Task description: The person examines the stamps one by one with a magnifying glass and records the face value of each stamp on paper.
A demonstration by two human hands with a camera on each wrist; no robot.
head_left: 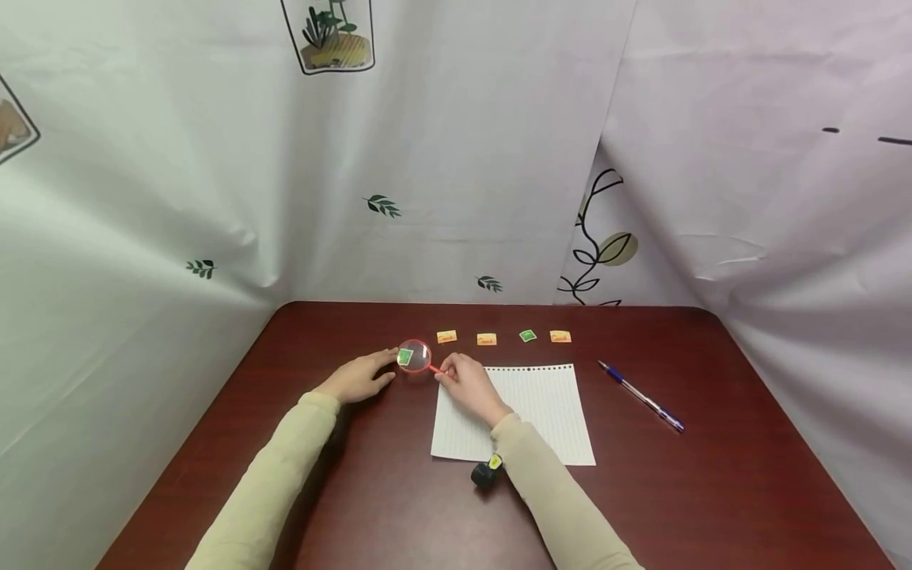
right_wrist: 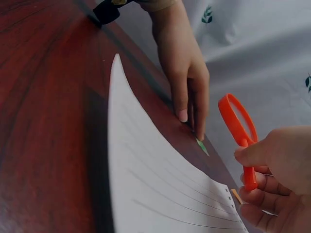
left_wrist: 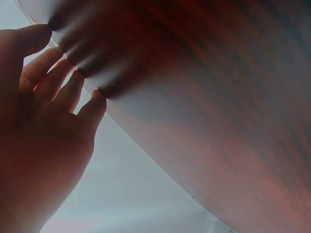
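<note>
Pale, creased sheeting (head_left: 150,182) hangs behind a dark red table (head_left: 385,491) with streaky wood grain; on it, a printed outline (head_left: 372,55) with rounded corners encloses plants on yellow ground. The left hand (head_left: 359,378) rests its fingertips on the table, fingers slightly apart and softly bent, 1 tip at the edge of a green slip (head_left: 404,357). That slip lies flat, visible within the round lens of a smooth red-orange magnifying glass (right_wrist: 241,140). The right hand (head_left: 470,385) has thumb and fingers clamped on its slim handle, above the left part of a ruled paper sheet (head_left: 545,412) with punched holes along its far edge. Beyond, 4 small flat slips form a row: orange (head_left: 446,336), orange (head_left: 487,340), green (head_left: 527,336), orange (head_left: 560,336). Farthest right, a slender clear-barrelled pen (head_left: 641,396) with blue ends lies diagonally.
</note>
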